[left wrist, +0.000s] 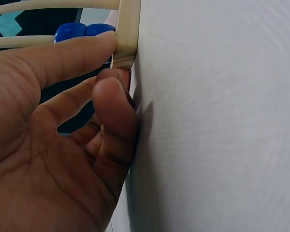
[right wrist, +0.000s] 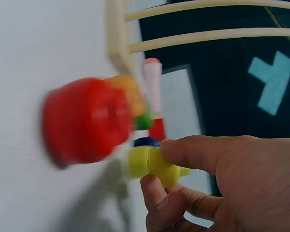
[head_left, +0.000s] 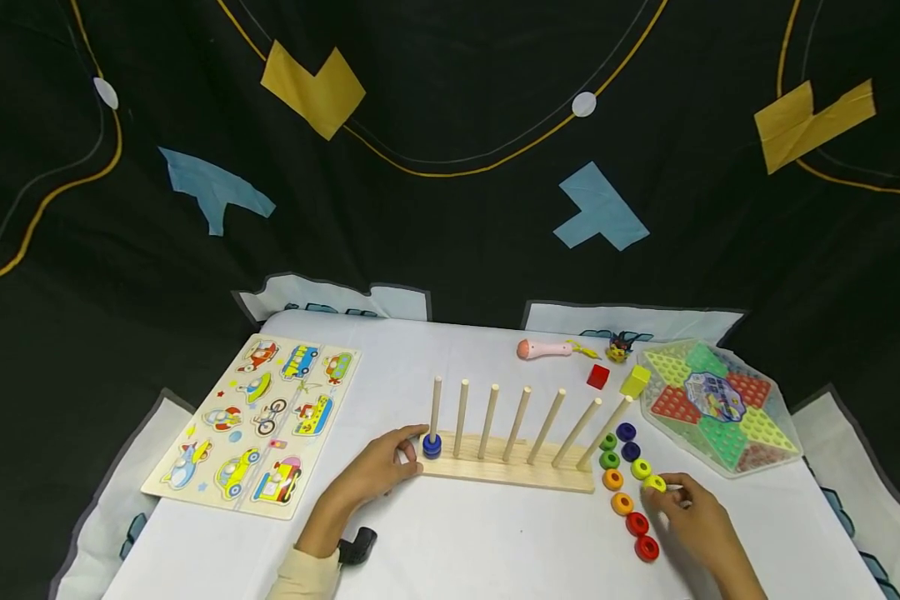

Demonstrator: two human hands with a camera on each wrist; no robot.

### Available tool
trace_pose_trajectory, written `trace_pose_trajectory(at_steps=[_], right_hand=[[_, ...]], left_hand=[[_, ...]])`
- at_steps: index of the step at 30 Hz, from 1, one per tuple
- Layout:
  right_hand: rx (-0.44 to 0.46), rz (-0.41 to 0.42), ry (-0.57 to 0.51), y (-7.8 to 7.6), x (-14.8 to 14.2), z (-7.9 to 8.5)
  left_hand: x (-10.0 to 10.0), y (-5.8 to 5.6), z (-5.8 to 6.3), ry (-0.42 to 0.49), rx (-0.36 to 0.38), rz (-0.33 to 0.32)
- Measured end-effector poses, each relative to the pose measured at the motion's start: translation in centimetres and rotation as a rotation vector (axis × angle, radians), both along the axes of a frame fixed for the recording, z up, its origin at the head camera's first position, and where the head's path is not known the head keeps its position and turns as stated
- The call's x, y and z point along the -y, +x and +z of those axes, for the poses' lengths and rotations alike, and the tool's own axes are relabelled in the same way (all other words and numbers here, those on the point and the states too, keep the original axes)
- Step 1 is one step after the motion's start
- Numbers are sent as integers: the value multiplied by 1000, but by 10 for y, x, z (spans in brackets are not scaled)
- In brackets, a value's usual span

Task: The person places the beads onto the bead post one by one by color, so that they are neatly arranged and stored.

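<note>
A wooden peg stand (head_left: 506,471) with several upright pegs stands on the white table. Two blue rings (head_left: 432,447) are stacked on its leftmost peg. My left hand (head_left: 381,467) holds the left end of the base between thumb and fingers; close by, the left wrist view shows the base end (left wrist: 128,34) at the fingertips. On the right, my right hand (head_left: 686,508) pinches a yellow ring (right wrist: 163,166) between thumb and finger. Another yellow ring (head_left: 641,469) touches it. Green rings (head_left: 609,460), orange rings (head_left: 622,503), red rings (head_left: 637,523) and dark blue rings (head_left: 630,451) lie in two rows.
A picture puzzle board (head_left: 255,425) lies at the left. Behind the rings are a clear-lidded game box (head_left: 720,408), a red cube (head_left: 598,377), a yellow block (head_left: 635,381), a pink toy microphone-like stick (head_left: 547,349) and a small figure (head_left: 618,348). A black curtain (head_left: 450,242) hangs behind the table.
</note>
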State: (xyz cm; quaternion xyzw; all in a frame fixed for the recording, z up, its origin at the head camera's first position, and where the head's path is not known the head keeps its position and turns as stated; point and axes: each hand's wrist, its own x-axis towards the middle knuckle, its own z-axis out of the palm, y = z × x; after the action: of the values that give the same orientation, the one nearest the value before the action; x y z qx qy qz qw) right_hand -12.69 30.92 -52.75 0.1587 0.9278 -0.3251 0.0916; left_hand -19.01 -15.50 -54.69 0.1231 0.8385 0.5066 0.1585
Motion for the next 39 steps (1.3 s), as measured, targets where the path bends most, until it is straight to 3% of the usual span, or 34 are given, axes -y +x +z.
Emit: trace_pose_trajectory(at_steps=[5,13,20,23,28,39], right_hand=[[-55,-4,33,-1,5,39],[-327,47,81,-6,31,106],[-500,193,55,-21,74,162],[-534,281,38,-31,98,179],[-526,440,-1,-52,144,193],[-479,715,-87,-79,222,188]], left_hand=[[1,-1,2,9,4,9],[2,0,1,4,8,26],[0,5,-1,6,30,26],[0,5,-1,2,25,21],[0,3,-1,-7,12,17],[-2,-1,1,-50,-41,6]])
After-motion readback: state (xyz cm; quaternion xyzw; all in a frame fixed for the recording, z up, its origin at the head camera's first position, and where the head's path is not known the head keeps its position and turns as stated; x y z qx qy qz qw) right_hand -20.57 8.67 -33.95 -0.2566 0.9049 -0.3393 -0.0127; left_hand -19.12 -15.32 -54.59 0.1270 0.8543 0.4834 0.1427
